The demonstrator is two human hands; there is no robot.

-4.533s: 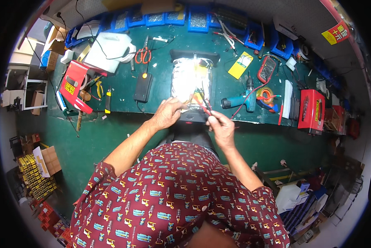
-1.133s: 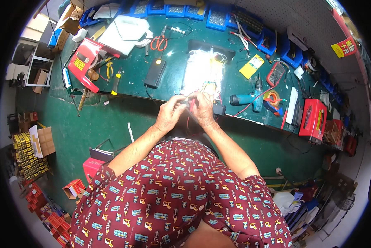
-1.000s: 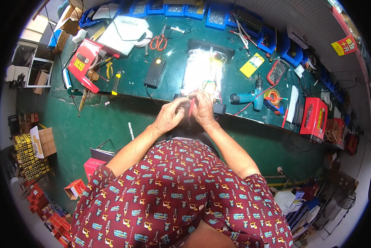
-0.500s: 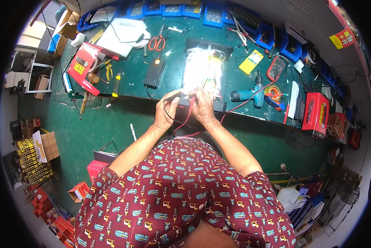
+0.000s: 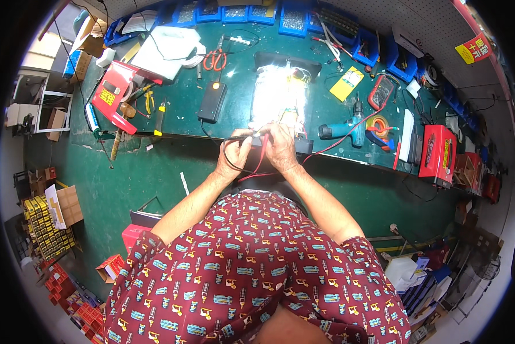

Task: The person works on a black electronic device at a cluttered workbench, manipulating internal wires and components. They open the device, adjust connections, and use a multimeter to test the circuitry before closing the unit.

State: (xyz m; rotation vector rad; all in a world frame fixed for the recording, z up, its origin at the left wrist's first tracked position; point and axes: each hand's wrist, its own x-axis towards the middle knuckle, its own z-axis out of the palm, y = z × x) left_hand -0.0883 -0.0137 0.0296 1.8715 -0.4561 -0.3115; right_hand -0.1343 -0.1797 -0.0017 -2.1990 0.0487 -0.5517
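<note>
Red, a flat tool case (image 5: 115, 96) lies at ten o'clock on the green surface (image 5: 183, 114). Near the middle, the left hand (image 5: 234, 153) has its grip closed on looped black and red wires (image 5: 241, 166); the right hand (image 5: 280, 148) pinches them too. A yellow rectangular label (image 5: 347, 83) lies at one o'clock; a red box (image 5: 438, 155) stands at three.

A green workbench (image 5: 177, 112) carries a black box (image 5: 212, 102) left of a bright, glaring sheet (image 5: 280, 94). Red-handled scissors (image 5: 214, 58) lie farther back, a teal drill (image 5: 343, 130) to the right, and a red case (image 5: 437, 155) far right.
</note>
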